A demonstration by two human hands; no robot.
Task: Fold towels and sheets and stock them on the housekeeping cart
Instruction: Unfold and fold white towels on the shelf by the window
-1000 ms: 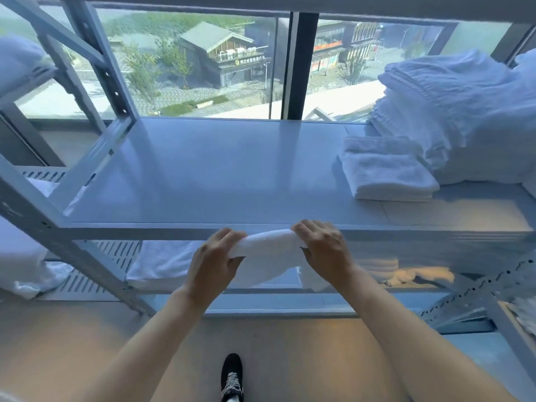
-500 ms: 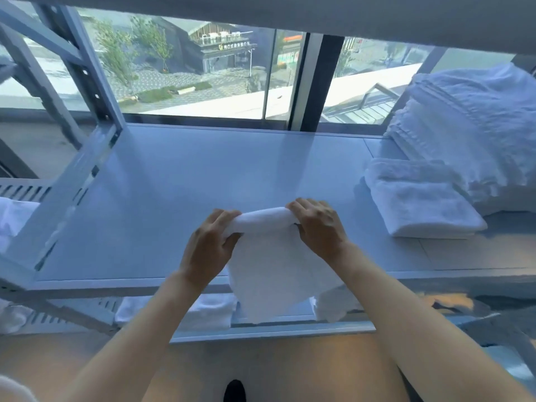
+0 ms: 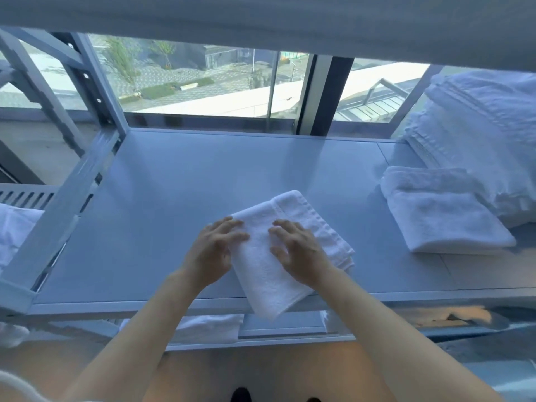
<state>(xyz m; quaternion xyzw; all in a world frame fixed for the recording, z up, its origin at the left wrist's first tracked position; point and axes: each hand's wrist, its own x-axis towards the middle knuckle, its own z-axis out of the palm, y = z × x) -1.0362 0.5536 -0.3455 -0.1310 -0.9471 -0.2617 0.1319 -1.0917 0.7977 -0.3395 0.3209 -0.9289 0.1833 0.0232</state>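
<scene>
- Nearest, two dark shoe tips show on the floor at the bottom edge, between the bare forearms.
- Below the front rail, a lower shelf holds folded white linen.
- The towel lies folded on the shelf, set at a slant, its near corner hanging just over the front edge.
- The left hand rests flat on the towel's left edge, fingers spread and fairly straight, gripping nothing.
- The right hand presses palm-down on the middle of the towel, fingers spread apart and lightly bent, holding nothing.
- The two hands lie close, with a strip of towel showing between them.
- To the right, well apart from the towel, a folded stack of thick white towels sits on the same shelf.
- Behind and touching that stack, a tall pile of folded white sheets leans at the shelf's right end.
- At left, a grey upright with bolt holes frames the shelf; more white linen lies beyond it.
- Farthest, a window shows paving, trees and a roof outside.
</scene>
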